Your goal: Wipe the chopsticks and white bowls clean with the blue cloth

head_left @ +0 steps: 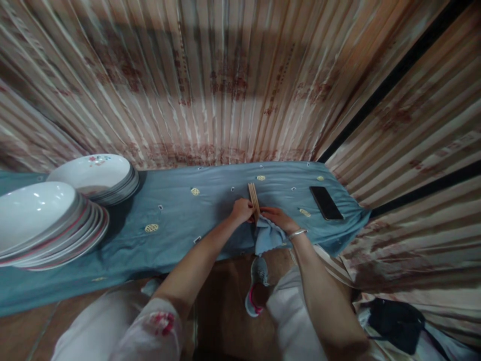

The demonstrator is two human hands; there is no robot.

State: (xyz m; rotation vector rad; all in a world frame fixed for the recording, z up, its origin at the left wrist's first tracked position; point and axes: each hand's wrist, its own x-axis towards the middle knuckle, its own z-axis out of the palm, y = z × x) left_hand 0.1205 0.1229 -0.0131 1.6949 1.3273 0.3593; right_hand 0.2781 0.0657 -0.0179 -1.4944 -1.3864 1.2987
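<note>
My left hand (242, 210) is closed around a small bundle of thin wooden chopsticks (253, 194), whose far ends point away from me. On the other side of the bundle, my right hand (277, 217) grips a pale blue cloth (268, 235). The cloth wraps against the near part of the chopsticks and hangs down over the table's front edge. Both hands meet just above the blue tablecloth (210, 220). The near ends of the chopsticks are hidden by the cloth and fingers.
To the left stand a near stack of white plates (80, 225) and a farther stack of white bowls (130, 183). A black phone (325, 203) lies on the right. Pleated curtains (225, 90) hang behind. A black bag (396, 323) is at lower right.
</note>
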